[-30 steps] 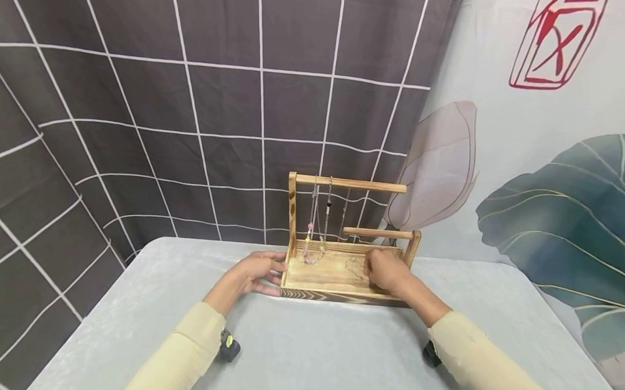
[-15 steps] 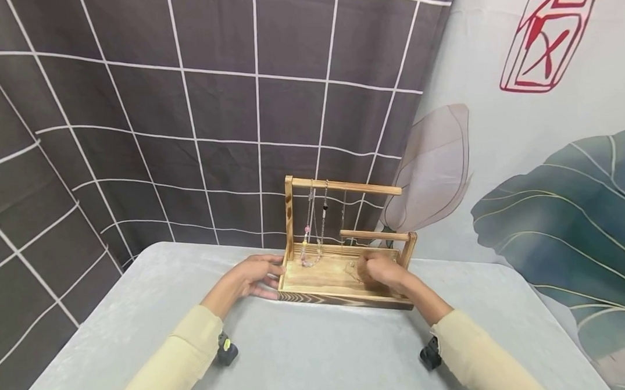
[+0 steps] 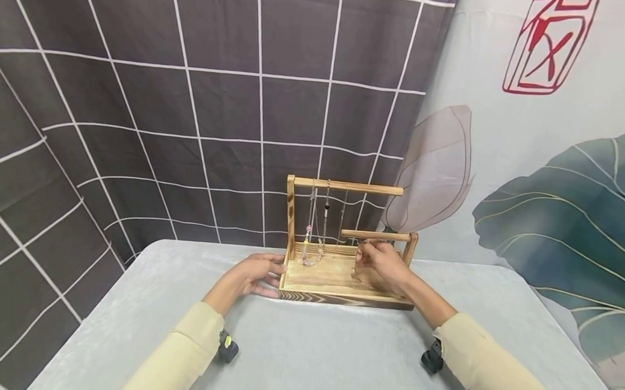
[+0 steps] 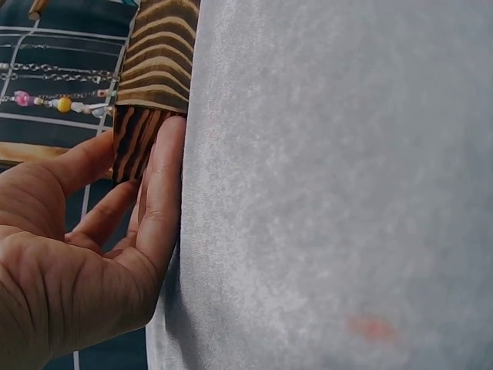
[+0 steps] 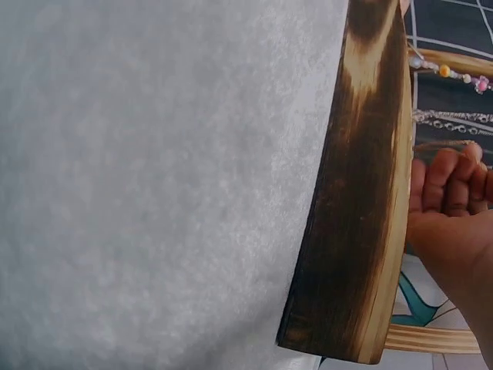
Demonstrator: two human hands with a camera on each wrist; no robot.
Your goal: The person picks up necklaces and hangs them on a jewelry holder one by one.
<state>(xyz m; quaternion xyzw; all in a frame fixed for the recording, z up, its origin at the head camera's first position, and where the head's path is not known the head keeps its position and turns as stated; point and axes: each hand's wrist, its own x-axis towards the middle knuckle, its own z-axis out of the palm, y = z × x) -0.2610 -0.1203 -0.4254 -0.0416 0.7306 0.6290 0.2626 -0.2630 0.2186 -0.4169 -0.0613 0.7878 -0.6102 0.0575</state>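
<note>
Behind the pale-covered surface (image 3: 319, 352) hangs a dark grid-patterned curtain (image 3: 225, 106), and a beaded necklace (image 3: 308, 236) and silvery chains (image 3: 326, 220) dangle from the upper rail (image 3: 361, 186) of a wooden jewellery stand (image 3: 343, 298), its lower rail (image 3: 382, 234) close by the right hand (image 3: 386, 266), whose grip pinches a fine, gold-toned chain (image 3: 354, 272) drooping over the tray, while the left hand (image 3: 255, 272), fingers relaxed, touches the stand's left end

Head view looks down from above; closer wrist views share the tray (image 3: 344, 301).
</note>
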